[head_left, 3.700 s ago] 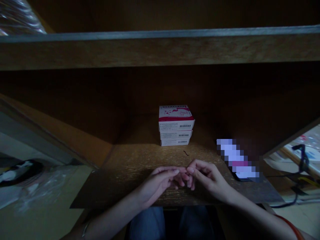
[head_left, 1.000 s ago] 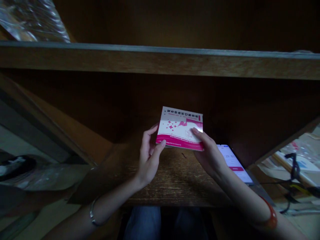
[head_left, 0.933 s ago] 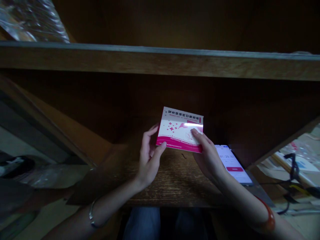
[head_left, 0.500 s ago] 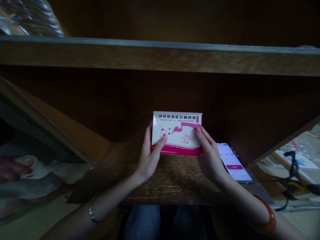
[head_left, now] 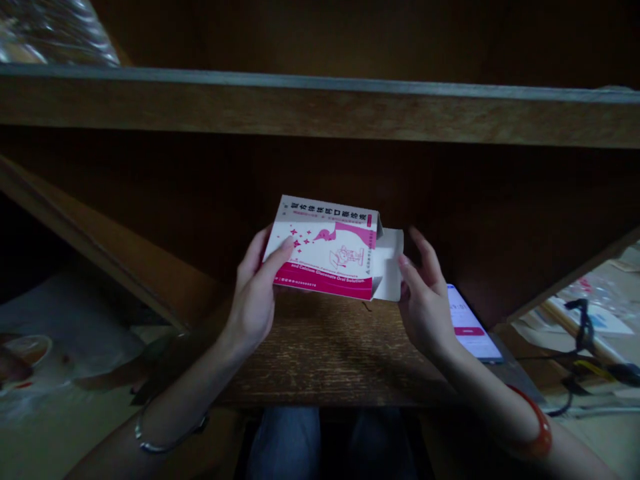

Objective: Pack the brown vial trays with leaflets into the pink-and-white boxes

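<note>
A white and pink medicine box (head_left: 320,250), printed "Oral Solution", is held above the wooden surface. My left hand (head_left: 257,293) is closed round its left end, with the thumb on the printed face. At the right end the box is open, and a white cardboard flap (head_left: 389,265) sticks out to the right. Beside that flap is my right hand (head_left: 427,300), its thumb tip at the flap's edge and the index finger raised apart. What lies inside the box is hidden.
A lit phone (head_left: 473,327) lies right of my right hand. A shelf edge (head_left: 320,110) crosses above, with a clear plastic bag (head_left: 55,33) at upper left. At far left another person's hand (head_left: 13,367) is beside a white cup (head_left: 35,350). Black cables (head_left: 583,333) hang at right.
The box has moved left and slightly up in my left hand. Its right end has been opened, so the flap now shows. My right hand has come off the printed face.
</note>
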`<move>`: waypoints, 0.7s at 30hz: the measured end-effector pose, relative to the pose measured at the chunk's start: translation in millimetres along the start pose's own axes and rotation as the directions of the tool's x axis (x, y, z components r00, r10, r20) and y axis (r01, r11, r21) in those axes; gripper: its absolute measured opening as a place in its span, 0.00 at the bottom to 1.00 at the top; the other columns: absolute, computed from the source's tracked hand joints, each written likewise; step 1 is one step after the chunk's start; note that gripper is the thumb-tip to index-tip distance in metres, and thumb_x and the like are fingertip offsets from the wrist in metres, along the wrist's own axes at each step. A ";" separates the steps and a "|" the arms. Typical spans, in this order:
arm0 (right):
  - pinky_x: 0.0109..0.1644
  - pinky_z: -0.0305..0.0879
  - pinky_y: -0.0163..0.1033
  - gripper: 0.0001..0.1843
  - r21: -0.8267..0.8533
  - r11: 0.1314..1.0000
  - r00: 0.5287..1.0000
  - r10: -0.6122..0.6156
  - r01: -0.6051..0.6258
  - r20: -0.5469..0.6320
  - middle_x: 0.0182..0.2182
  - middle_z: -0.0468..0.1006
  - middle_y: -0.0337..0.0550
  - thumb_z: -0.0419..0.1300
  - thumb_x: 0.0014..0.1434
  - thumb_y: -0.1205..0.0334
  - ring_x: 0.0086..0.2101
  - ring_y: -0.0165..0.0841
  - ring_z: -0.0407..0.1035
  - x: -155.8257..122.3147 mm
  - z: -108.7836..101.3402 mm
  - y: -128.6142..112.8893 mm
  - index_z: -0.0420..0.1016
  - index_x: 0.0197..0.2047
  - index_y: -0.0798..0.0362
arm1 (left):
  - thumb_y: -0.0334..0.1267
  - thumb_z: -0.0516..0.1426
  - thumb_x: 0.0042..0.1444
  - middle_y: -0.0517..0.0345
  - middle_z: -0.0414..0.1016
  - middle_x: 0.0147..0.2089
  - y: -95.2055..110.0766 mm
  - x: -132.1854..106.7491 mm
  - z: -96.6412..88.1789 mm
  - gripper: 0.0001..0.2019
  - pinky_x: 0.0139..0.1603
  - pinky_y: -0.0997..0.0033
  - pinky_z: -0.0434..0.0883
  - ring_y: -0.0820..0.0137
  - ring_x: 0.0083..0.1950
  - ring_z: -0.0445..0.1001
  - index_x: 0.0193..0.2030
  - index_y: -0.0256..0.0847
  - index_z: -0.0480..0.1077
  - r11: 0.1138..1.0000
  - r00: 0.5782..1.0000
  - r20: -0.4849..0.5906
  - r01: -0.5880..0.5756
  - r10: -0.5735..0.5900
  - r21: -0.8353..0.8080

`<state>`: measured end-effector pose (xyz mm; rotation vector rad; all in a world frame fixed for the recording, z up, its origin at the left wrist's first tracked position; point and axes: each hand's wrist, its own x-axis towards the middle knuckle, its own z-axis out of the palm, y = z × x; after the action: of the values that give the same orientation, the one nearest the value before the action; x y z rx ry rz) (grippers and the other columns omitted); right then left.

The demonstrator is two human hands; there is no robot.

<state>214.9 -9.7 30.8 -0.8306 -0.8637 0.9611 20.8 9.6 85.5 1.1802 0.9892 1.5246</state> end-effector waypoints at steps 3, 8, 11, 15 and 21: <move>0.40 0.70 0.37 0.15 -0.063 0.997 0.998 -0.035 0.038 0.055 0.44 0.77 0.37 0.64 0.58 0.56 0.41 0.34 0.73 2.1 -3.7 2.6 0.73 0.49 0.39 | 0.44 0.62 0.53 0.56 0.78 0.52 9.8 -0.4 -6.7 0.21 0.53 0.62 0.75 0.59 0.53 0.77 0.54 0.45 0.70 0.988 0.993 0.005 -0.122 0.122 0.096; 0.43 0.69 0.38 0.10 0.019 0.974 0.919 0.205 -0.224 0.336 0.44 0.77 0.41 0.64 0.58 0.54 0.42 0.35 0.72 -1.5 2.7 3.4 0.77 0.42 0.47 | 0.42 0.62 0.56 0.63 0.78 0.52 20.4 -9.0 -16.6 0.21 0.50 0.63 0.77 0.62 0.51 0.76 0.57 0.53 0.70 0.865 0.906 0.033 -0.412 0.421 0.287; 0.51 0.69 0.41 0.15 0.047 0.956 0.853 0.235 -0.289 0.467 0.49 0.77 0.41 0.67 0.56 0.58 0.47 0.36 0.72 -6.3 7.8 -0.1 0.75 0.48 0.45 | 0.42 0.63 0.55 0.64 0.77 0.54 25.8 -16.6 -17.6 0.22 0.52 0.63 0.77 0.63 0.52 0.76 0.58 0.55 0.70 0.736 0.817 0.061 -0.548 0.574 0.397; 0.61 0.63 0.46 0.26 0.036 0.948 0.819 0.253 -0.315 0.514 0.53 0.77 0.40 0.72 0.49 0.64 0.54 0.39 0.69 -9.4 10.8 -1.9 0.73 0.52 0.44 | 0.42 0.63 0.55 0.63 0.71 0.62 28.2 -26.5 -20.7 0.28 0.61 0.56 0.73 0.59 0.59 0.73 0.63 0.54 0.66 0.597 0.750 0.178 -0.627 0.637 0.500; 0.61 0.65 0.52 0.24 -0.015 0.897 0.761 0.384 -0.442 0.523 0.47 0.82 0.42 0.74 0.44 0.63 0.50 0.42 0.75 -10.2 10.0 4.4 0.77 0.46 0.48 | 0.45 0.62 0.54 0.62 0.73 0.60 33.8 -39.1 -27.1 0.30 0.54 0.49 0.78 0.55 0.55 0.75 0.65 0.59 0.63 0.578 0.789 0.244 -0.588 0.563 0.566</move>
<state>201.3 -15.6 28.7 -0.6858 -1.0934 1.6654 -8.4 -37.7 103.3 2.1790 1.1950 1.7004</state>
